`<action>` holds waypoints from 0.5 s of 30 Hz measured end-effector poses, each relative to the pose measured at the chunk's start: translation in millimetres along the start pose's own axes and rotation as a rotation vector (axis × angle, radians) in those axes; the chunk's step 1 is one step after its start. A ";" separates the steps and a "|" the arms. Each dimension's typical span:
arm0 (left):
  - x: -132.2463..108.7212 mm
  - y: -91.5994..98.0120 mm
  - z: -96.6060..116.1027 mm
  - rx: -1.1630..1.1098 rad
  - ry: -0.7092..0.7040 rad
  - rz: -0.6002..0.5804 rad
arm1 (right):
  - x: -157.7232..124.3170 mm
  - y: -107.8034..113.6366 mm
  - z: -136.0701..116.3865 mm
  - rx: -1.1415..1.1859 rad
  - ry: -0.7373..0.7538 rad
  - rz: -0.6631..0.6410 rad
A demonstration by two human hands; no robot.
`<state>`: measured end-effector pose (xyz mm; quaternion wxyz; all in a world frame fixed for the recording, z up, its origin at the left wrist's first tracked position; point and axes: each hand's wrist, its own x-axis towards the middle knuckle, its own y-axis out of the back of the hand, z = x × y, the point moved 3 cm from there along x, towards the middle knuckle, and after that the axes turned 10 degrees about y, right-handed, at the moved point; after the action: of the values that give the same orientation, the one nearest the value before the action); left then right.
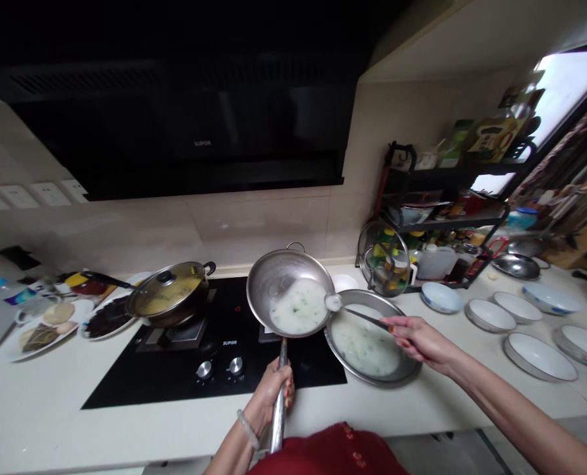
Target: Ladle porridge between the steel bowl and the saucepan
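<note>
My left hand (pixel 275 388) is closed around the long metal handle of a wok (pixel 264 284). Tilted to the right over the hob, the wok holds white soup (pixel 301 307) with green bits. In my right hand (pixel 425 343) is the dark handle of a ladle (pixel 333 301). Its bowl, with some white liquid in it, is at the wok's right rim, above the edge of a wide metal basin (pixel 336 356). Similar white soup with green pieces fills much of that basin, which stands on the counter right of the hob.
A lidded pan (pixel 167 297) sits on the left burner of the black hob (pixel 175 376). Plates of food (pixel 51 330) lie farther left. Several bowls (pixel 541 356) stand at the right. Behind them are a black spice rack (pixel 446 224) and a leaning glass lid (pixel 383 257). The range hood (pixel 199 132) hangs overhead.
</note>
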<state>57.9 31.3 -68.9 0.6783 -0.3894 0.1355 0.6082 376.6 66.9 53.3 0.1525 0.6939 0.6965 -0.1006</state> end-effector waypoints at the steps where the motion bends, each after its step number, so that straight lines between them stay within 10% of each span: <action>1: 0.1 0.0 0.0 0.002 -0.002 -0.001 | -5.3 8.2 5.9 -0.023 0.004 0.016; 15: -3.9 -3.4 1.0 0.000 0.005 0.014 | -46.6 49.5 115.2 -1.239 0.567 0.128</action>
<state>59.9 29.4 -64.5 0.6735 -0.3901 0.1399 0.6121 433.9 -16.4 -34.3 0.3389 0.5178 0.5962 0.5114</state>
